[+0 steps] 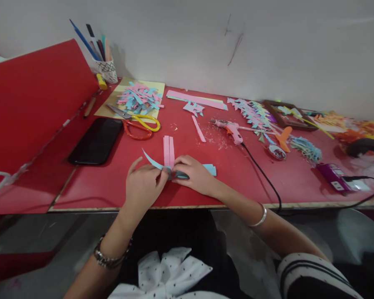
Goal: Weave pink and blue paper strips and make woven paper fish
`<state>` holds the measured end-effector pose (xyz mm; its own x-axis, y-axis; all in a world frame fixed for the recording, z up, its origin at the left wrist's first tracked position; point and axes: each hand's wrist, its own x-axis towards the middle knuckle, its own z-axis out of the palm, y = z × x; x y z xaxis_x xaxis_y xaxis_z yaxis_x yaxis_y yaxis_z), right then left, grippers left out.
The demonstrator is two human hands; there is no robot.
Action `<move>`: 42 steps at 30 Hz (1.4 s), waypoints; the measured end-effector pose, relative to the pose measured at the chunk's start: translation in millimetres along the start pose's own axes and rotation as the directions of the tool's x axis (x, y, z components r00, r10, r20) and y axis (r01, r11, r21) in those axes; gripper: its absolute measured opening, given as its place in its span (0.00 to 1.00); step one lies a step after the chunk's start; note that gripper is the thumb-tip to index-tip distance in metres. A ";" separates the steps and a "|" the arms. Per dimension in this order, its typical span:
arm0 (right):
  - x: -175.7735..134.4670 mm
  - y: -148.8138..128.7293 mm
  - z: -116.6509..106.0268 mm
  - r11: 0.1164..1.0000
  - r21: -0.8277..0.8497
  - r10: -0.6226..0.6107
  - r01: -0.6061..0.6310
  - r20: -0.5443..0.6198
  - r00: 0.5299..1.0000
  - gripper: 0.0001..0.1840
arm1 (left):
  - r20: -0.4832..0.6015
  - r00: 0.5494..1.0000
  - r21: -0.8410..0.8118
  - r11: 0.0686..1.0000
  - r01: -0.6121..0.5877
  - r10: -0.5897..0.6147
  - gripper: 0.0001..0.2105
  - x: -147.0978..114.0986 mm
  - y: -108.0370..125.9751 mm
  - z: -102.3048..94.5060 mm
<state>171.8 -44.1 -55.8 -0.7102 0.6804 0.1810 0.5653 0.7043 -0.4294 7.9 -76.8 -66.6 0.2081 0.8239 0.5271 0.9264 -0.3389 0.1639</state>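
Note:
Near the table's front edge, my left hand (145, 182) pinches a light blue paper strip (152, 159), whose free end curves up to the left. My right hand (195, 174) meets it from the right, its fingers closed on the strip's other end. Under those fingers a dark bluish piece (182, 175) shows; shade hides what it is exactly. Two pink paper strips (168, 148) lie side by side just beyond my fingertips. Blue paper strips (210, 169) stick out from behind my right hand.
Yellow-and-red-handled scissors (141, 125) lie by a pile of cut paper (140, 98) and a black phone (96, 141). A pink glue gun (232, 129) trails its cord across the right side. Fringed paper (251, 112) and a purple box (333, 177) lie further right.

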 end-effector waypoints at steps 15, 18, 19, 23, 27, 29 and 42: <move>2.0 1.4 1.9 0.999 0.017 0.050 -0.050 -0.006 0.999 0.09 | 0.107 0.994 -0.132 0.990 0.049 -0.035 0.19 0.9 1.8 -6.6; 1.6 -0.8 2.5 0.996 0.025 0.085 -0.085 -0.001 0.996 0.08 | 0.139 0.990 -0.203 0.977 0.063 -0.035 0.19 -0.7 0.0 -7.1; 1.5 -1.6 2.4 0.994 0.027 0.102 -0.102 0.000 0.995 0.08 | 0.147 0.989 -0.214 0.975 0.053 -0.022 0.19 -1.6 -0.9 -7.1; 1.0 -4.1 0.8 0.991 0.054 0.124 -0.123 -0.010 0.992 0.07 | 0.156 0.985 -0.211 0.976 -0.044 0.078 0.16 -6.0 -4.8 -7.6; -3.4 -4.2 -2.7 0.993 0.101 0.056 -0.053 -0.035 0.998 0.06 | 0.126 0.972 -0.162 0.971 -0.175 0.197 0.15 -10.2 -8.0 -9.8; -7.9 -3.8 -4.5 0.992 0.120 0.033 -0.027 -0.042 0.999 0.06 | 0.118 0.965 -0.138 0.966 -0.217 0.233 0.14 -11.5 -8.2 -11.2; -35.6 2.9 -25.4 0.887 0.278 0.450 -0.368 -0.350 0.821 0.03 | 0.108 0.971 -0.085 0.975 -0.204 0.213 0.12 -15.4 -2.6 -10.2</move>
<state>209.4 -61.2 -41.0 -0.1815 0.9469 0.2653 0.6464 0.3182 -0.6935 -0.9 -93.3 -66.6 0.4332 0.7769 0.4569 0.8341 -0.5376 0.1233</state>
